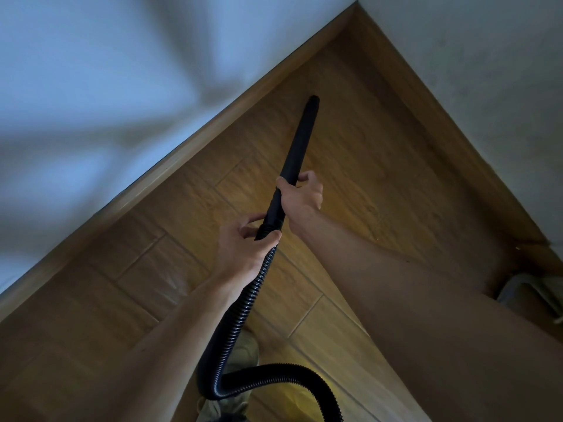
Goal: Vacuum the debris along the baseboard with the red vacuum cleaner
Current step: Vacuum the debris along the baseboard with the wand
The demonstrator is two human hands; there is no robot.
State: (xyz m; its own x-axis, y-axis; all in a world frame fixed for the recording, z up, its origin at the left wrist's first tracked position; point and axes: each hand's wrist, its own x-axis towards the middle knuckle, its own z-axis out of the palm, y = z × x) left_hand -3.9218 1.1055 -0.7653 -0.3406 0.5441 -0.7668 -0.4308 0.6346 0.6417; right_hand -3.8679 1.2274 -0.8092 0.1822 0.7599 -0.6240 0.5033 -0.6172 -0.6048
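Note:
A black tapered vacuum nozzle (300, 141) points toward the room's corner, its tip just short of the left wooden baseboard (195, 147). My right hand (301, 194) grips the nozzle's lower end. My left hand (243, 248) holds the collar where the ribbed black hose (243, 309) joins the nozzle. The hose loops down and off the bottom edge. The red vacuum body is out of view. A few small specks of debris (518, 247) lie by the right baseboard (457, 123).
Two white walls meet at the corner at top right above a wood-look tile floor (170, 269). A grey metal frame (530, 292) stands at the right edge. My shoe (243, 351) is under the hose at the bottom.

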